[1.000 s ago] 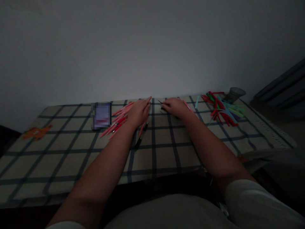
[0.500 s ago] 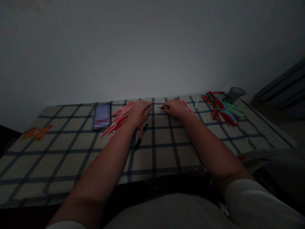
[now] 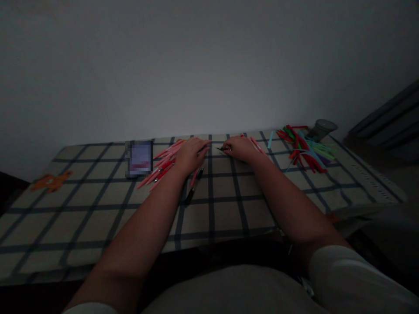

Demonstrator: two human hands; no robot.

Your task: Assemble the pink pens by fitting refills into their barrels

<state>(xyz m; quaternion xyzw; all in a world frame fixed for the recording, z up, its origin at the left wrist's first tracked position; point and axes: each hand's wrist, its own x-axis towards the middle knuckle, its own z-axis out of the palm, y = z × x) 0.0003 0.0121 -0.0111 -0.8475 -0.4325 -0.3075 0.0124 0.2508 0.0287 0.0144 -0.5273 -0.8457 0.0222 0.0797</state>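
My right hand [image 3: 238, 147] is closed in a pinch around a small dark pointed thing [image 3: 223, 149]; its thin tip points left, and its kind is too dim to make out. Facing it, my left hand [image 3: 193, 152] reaches over the right side of a pile of pink and red pens [image 3: 163, 165], fingers stretched out and parted. Nothing clear shows between them. Below that hand lie dark-tipped pens [image 3: 190, 192], partly hidden by my wrist. Just beyond my right hand are a few more pink pens [image 3: 258, 145].
A tablet-like screen [image 3: 140, 159], blurred out, lies left of the pens. An orange bear-shaped piece [image 3: 50, 181] is at the far left. At the right are coloured strips [image 3: 304, 150] and a clear cup [image 3: 322, 127]. A checked cloth [image 3: 225, 218] covers the table, with a wall behind.
The dark thing in my right hand has tilted slightly, and the fingers around it have shifted a little. My left hand stays nearly in place.
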